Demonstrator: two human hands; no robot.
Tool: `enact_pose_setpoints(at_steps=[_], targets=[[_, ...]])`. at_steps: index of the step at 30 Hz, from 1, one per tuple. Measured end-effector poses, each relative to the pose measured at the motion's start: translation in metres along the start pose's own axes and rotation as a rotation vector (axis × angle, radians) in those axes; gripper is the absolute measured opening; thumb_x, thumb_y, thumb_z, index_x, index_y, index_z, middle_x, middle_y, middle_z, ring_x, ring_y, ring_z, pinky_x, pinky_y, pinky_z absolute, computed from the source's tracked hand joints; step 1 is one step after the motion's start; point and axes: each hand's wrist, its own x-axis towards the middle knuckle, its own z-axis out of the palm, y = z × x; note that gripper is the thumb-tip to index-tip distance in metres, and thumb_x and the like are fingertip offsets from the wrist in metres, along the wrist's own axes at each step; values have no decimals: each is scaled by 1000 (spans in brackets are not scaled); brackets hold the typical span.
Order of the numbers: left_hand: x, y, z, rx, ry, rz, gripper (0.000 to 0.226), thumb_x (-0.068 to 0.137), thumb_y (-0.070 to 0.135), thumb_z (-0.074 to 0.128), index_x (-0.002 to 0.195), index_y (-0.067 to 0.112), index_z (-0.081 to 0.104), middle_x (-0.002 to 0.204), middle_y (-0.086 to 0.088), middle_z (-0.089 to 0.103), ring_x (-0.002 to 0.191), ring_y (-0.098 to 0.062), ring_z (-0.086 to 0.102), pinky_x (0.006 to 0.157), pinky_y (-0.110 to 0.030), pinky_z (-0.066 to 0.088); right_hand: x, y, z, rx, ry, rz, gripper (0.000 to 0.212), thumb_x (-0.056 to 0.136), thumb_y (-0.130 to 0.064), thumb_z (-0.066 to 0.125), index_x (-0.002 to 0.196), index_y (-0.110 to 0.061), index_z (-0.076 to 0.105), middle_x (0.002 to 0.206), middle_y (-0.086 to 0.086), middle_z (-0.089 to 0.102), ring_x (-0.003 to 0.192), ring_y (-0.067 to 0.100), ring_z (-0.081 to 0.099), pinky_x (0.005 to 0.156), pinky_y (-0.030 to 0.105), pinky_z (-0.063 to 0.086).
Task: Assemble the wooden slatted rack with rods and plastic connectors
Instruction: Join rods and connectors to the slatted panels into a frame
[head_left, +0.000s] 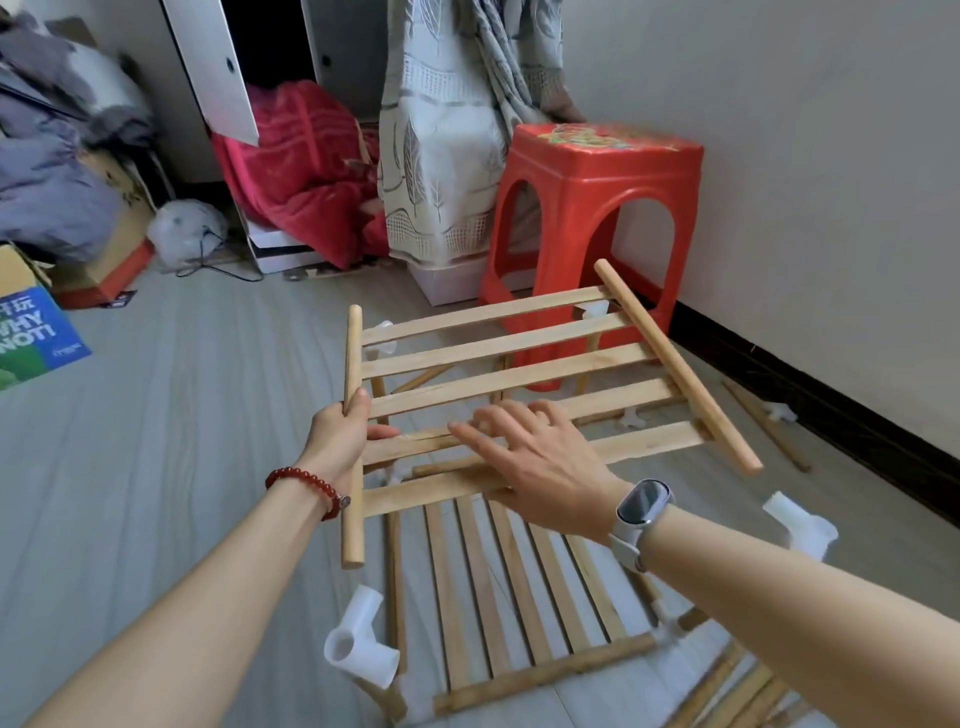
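A wooden slatted panel (519, 374) is held tilted above the floor, over a second slatted shelf (524, 597) fitted with white plastic connectors (361, 642). The left hand (340, 434) grips the panel's left rod (353, 415). The right hand (540, 460), fingers spread and straight, hovers over the near slats, holding nothing, with a red stool (592, 208) behind.
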Motion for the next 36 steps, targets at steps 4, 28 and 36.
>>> enact_pose_setpoints(at_steps=[4,28,36], targets=[[6,15,-1,31,-48,70,34,99,41,41,115,13,51,68,-6,68,95,-30,64,98,-53,44,14,0,-4,-16,32,84,77,81,-35,60,146,-19,21,124,9,46,107,28,47,88,44,38],[-18,51,33,-571,-262,-161,33,100,39,36,110,9,48,102,-14,63,87,-30,66,71,-44,53,70,-15,-31,204,-28,552,94,81,-69,41,147,-12,5,129,15,34,120,32,34,94,49,34],[-5,72,25,-559,9,-79,31,104,26,29,92,2,44,96,-24,59,73,-30,65,50,-35,55,34,42,-69,78,125,354,56,95,-50,37,139,-16,32,137,5,39,124,26,36,95,42,29]])
